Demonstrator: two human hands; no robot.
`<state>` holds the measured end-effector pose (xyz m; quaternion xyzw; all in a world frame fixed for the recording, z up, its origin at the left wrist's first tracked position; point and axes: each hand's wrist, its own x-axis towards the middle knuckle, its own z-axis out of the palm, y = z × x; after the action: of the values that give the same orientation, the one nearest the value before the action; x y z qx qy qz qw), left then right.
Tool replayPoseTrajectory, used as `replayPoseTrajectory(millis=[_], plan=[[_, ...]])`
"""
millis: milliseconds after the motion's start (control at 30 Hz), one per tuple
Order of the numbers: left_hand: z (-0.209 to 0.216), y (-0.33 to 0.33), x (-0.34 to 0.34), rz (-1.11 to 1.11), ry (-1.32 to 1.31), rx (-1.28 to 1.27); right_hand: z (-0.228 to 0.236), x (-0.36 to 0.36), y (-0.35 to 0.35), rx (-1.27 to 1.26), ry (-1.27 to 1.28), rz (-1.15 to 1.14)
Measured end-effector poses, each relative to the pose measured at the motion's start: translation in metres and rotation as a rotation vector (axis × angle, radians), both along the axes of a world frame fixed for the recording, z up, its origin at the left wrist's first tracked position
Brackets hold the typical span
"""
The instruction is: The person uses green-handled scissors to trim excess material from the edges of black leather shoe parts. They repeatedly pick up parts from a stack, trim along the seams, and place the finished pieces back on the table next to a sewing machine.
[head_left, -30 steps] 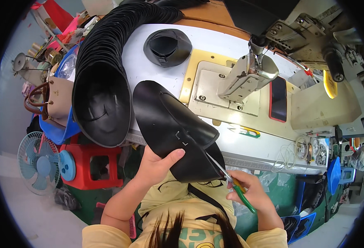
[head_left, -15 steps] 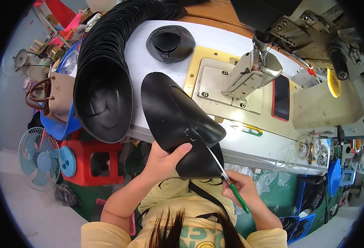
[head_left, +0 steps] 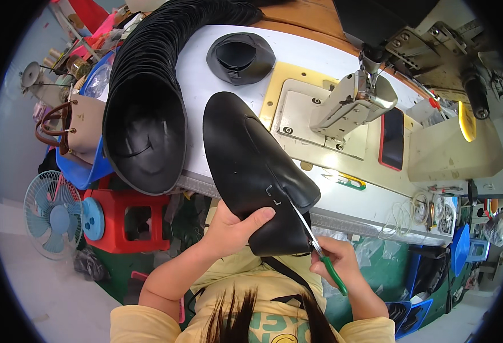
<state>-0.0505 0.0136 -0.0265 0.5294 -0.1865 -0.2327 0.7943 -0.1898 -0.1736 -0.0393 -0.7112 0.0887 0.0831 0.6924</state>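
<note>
A black curved piece (head_left: 240, 154), like a smooth leather shoe upper, is held in front of me over the table's near edge. My left hand (head_left: 234, 226) grips its lower left side, thumb on top and the fingers hidden underneath. Small silvery bracket marks show on its surface beside a slit. My right hand (head_left: 337, 260) is closed round green-handled scissors (head_left: 334, 274). Their long silver blades lie slantwise against the lower right part of the piece, the tips at the slit. Whether the blades are parted cannot be made out.
A long nested stack of black pieces (head_left: 145, 134) fills the table's left side. Another black piece (head_left: 240, 59) lies farther back. A sewing machine (head_left: 354, 103), a red-edged phone (head_left: 391, 139) and green-yellow snips (head_left: 346, 180) are at right. A fan (head_left: 57, 217) and red stool (head_left: 128, 220) stand left.
The black piece has shifted slightly in my view, with my left hand still gripping it. The scissors stay along its lower right part, in nearly the same place.
</note>
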Motion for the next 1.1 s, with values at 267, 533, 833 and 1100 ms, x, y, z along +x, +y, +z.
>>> replayPoseTrajectory(millis=[267, 533, 833, 1100], plan=[[-0.002, 0.002, -0.004, -0.026, -0.026, -0.071, 0.012, 0.003, 0.003, 0.178, 0.026, 0.017], [-0.006, 0.009, -0.003, -0.061, 0.039, -0.127, 0.013, 0.004, -0.001, 0.175, 0.086, 0.121], [-0.012, 0.011, -0.002, -0.066, -0.071, -0.095, 0.019, 0.009, 0.005, 0.167, 0.085, 0.059], [-0.018, 0.012, -0.001, -0.089, -0.125, -0.076, 0.021, 0.014, 0.006, 0.049, 0.081, 0.044]])
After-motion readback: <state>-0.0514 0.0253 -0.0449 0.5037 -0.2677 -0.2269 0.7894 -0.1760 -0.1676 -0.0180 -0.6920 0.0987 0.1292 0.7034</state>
